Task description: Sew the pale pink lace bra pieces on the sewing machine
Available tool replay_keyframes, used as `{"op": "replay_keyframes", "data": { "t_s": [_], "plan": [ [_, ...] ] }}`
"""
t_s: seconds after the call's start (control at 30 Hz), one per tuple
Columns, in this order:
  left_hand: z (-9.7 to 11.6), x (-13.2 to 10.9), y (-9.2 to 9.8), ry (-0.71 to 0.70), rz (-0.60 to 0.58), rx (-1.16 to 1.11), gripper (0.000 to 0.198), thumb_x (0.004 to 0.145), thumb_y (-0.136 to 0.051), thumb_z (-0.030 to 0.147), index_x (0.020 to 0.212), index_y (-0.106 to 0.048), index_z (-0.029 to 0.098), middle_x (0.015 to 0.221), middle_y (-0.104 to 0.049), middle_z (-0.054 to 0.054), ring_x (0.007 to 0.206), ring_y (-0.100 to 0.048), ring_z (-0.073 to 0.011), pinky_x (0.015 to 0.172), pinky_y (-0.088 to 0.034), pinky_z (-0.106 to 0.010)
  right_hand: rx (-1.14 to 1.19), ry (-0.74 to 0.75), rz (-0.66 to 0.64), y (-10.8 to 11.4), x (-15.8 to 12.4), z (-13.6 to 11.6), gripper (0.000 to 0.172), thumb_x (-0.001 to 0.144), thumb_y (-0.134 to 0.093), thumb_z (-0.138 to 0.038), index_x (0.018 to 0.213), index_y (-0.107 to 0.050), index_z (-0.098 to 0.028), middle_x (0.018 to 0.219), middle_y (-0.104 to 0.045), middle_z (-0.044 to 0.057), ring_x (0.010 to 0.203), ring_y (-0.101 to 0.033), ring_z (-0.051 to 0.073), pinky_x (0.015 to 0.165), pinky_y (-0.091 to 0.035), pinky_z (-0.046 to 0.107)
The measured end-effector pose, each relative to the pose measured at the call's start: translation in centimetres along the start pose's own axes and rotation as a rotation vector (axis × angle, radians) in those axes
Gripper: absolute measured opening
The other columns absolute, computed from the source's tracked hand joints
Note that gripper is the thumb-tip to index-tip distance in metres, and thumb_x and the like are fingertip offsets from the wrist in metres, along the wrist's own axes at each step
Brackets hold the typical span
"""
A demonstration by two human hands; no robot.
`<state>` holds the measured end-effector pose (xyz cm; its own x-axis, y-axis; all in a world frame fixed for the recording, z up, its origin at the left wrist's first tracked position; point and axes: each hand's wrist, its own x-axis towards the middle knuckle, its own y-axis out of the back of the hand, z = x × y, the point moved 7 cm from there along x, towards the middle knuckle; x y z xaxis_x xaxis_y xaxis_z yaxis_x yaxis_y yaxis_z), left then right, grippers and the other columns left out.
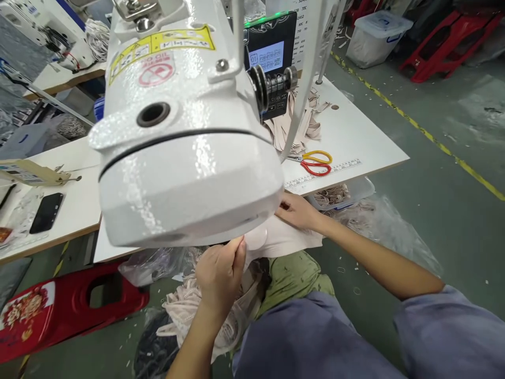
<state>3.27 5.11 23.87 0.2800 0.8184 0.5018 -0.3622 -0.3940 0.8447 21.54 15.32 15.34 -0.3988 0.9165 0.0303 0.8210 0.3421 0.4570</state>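
A white sewing machine head (189, 184) fills the middle of the view and hides its needle area. Just below its front edge, my left hand (221, 266) is closed, thumb against the fingers, gripping the edge of a pale pink fabric piece (294, 242). At the machine's right side my right hand (298, 210) has its fingers curled on the same fabric, the fingertips partly hidden behind the machine. The fabric spans between both hands and hangs over the table's front edge. More pale pink pieces (181, 308) lie in a heap under my left forearm.
Yellow-and-red-handled scissors (317, 163) lie on the white table (366, 137) by a ruler strip (343, 167) and beige straps (294, 129). A control panel (270, 58) stands behind. Left are a phone (46, 213) and red stool (74, 305); below right, a plastic bin (361, 189).
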Motion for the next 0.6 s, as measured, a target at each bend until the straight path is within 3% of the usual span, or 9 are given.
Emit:
{"op": "replay_keyframes", "data": {
  "t_s": [0.13,0.3,0.47,0.6],
  "plan": [
    [0.2,0.4,-0.1,-0.002,0.009,-0.004,0.036,0.103,-0.044,0.029,0.094,-0.077,0.015,0.060,-0.071,-0.002,0.052,-0.060,-0.0149,0.055,-0.039,-0.025,0.062,-0.224,-0.048,-1.8,-3.0,8.0,0.039,0.086,-0.053,-0.056,0.096,-0.065,-0.020,0.096,-0.067,0.009,0.087,-0.062,0.024,0.077,-0.049,0.036],
    [0.3,0.7,-0.2,-0.017,0.004,0.004,0.039,0.103,-0.043,0.030,0.093,-0.077,0.014,0.057,-0.068,-0.001,0.051,-0.059,-0.0155,0.055,-0.039,-0.026,0.029,-0.409,0.098,-4.1,-9.1,15.3,0.048,0.082,-0.056,-0.056,0.112,-0.062,-0.018,0.108,-0.063,0.015,0.105,-0.060,0.032,0.088,-0.049,0.046],
    [0.4,0.8,-0.3,-0.021,-0.011,0.022,0.041,0.104,-0.041,0.031,0.092,-0.077,0.015,0.057,-0.069,-0.001,0.051,-0.061,-0.0150,0.054,-0.039,-0.026,0.044,-0.457,0.143,-6.7,-14.4,17.2,0.046,0.086,-0.054,-0.044,0.126,-0.056,-0.021,0.118,-0.063,0.016,0.103,-0.065,0.029,0.081,-0.052,0.038],
    [0.7,0.7,-0.2,-0.025,-0.013,0.027,0.043,0.104,-0.039,0.033,0.094,-0.077,0.015,0.059,-0.071,-0.002,0.052,-0.063,-0.0151,0.053,-0.039,-0.026,0.023,-0.412,0.182,-6.9,-15.5,17.0,0.040,0.088,-0.051,-0.044,0.121,-0.059,-0.023,0.116,-0.066,0.015,0.101,-0.067,0.029,0.077,-0.052,0.035]
  ]
}}
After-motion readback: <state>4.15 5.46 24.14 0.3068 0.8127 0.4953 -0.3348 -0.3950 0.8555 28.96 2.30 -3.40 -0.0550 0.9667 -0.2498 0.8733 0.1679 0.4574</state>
